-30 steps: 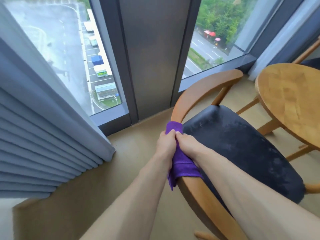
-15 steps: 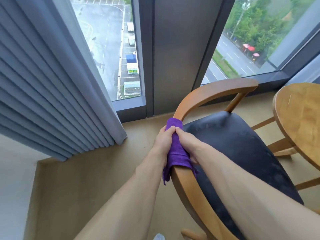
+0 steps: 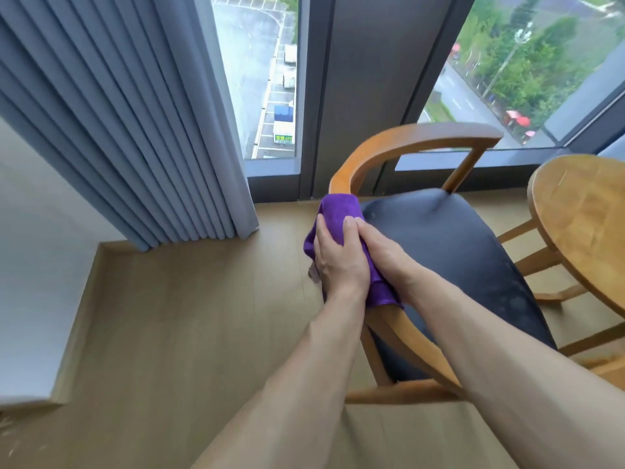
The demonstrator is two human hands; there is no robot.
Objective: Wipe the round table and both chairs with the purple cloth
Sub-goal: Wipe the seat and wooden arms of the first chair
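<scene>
At the far left a white wall (image 3: 30,265) met a wooden floor (image 3: 189,316), and a grey pleated curtain (image 3: 111,106) hung down to that floor beside a tall window (image 3: 260,79) that looked out over a wet car park. A dark window post (image 3: 365,79) stood between that pane and a second pane to the right, through which trees and a road showed.

In the middle, the person's left hand (image 3: 340,257) lay over the purple cloth (image 3: 338,209), its fingers wrapped round the cloth from the outer side. The cloth was folded over the curved wooden backrest rail (image 3: 389,143) of the chair (image 3: 449,252), at the part of the rail nearest the curtain, and a loose edge of it hung below the rail on the floor side. The right hand (image 3: 385,255) gripped the same cloth from the seat side, and its fingertips touched those of the left hand on top of the rail, so both hands were clamped on the cloth and rail together. Both forearms were bare.

The chair had a dark padded seat and light wooden legs. Just beside it to the right stood the round table (image 3: 581,225), a pale wooden top only partly in view, with wooden legs beneath it.
</scene>
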